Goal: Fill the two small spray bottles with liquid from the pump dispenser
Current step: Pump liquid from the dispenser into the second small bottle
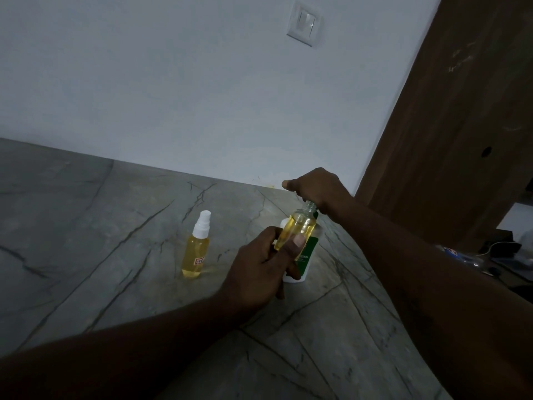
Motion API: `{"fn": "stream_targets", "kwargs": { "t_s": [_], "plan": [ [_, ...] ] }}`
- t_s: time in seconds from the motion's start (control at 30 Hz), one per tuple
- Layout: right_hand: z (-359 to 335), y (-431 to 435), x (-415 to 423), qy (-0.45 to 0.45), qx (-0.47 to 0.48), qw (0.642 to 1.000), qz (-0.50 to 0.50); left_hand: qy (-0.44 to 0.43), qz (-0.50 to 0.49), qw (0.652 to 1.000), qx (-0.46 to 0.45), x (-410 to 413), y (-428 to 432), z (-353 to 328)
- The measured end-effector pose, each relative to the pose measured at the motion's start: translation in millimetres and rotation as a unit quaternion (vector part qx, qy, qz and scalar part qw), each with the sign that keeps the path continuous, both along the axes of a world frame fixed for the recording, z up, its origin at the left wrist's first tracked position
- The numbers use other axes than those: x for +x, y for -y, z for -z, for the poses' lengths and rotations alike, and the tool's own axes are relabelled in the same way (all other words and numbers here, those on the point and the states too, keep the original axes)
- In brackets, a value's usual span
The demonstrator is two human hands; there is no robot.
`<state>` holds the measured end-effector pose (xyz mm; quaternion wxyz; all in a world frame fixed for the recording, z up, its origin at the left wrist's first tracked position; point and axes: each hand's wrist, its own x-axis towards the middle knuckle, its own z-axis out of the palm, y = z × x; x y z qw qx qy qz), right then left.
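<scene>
Nearest you, both of your bare forearms reach in over the grey veined stone counter, the left from the lower left, the right from the lower right edge. Your left hand is wrapped around the open spray bottle, thumb pressed flat on its front and fingers curled behind, so the bottle is held tilted with its bare threaded neck pointing up and to the right. It shows yellow liquid through most of its body. Right behind that bottle stands the pump dispenser, white with a green label, mostly hidden by your hand and the bottle. Your right hand sits on top of it, just past the bottle's neck, fingers bunched downward over the pump head; whether it is pressing or merely gripping cannot be told. To the left, well apart from your hands, the capped spray bottle stands upright on the counter, full of yellow liquid, with a white sprayer top. Farther back the white wall carries a light switch, and a brown wooden panel rises on the right.
</scene>
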<state>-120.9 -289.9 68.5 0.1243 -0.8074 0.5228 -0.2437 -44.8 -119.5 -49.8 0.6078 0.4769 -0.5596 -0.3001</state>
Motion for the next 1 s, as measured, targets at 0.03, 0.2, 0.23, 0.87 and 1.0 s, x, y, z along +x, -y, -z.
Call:
{"fn": "stream_targets", "kwargs": {
  "t_s": [0.03,0.2,0.23,0.87,1.0],
  "plan": [
    [0,-1,-1,-0.019,-0.001,1.000,-0.003,-0.001,0.001,1.000,0.000,0,0,0],
    [-12,-7,-2,-0.048,-0.012,0.999,-0.009,0.004,-0.003,1.000,0.006,-1,0,-1],
    [-14,-7,-2,-0.038,-0.013,0.999,-0.005,0.005,-0.003,1.000,0.006,-1,0,-1],
    [-11,-21,-2,-0.027,0.011,1.000,0.005,0.006,-0.002,1.000,0.002,1,0,-1],
    [-6,-23,-1,-0.013,0.042,0.999,0.016,0.007,-0.003,1.000,0.000,1,1,0]
  ]
}}
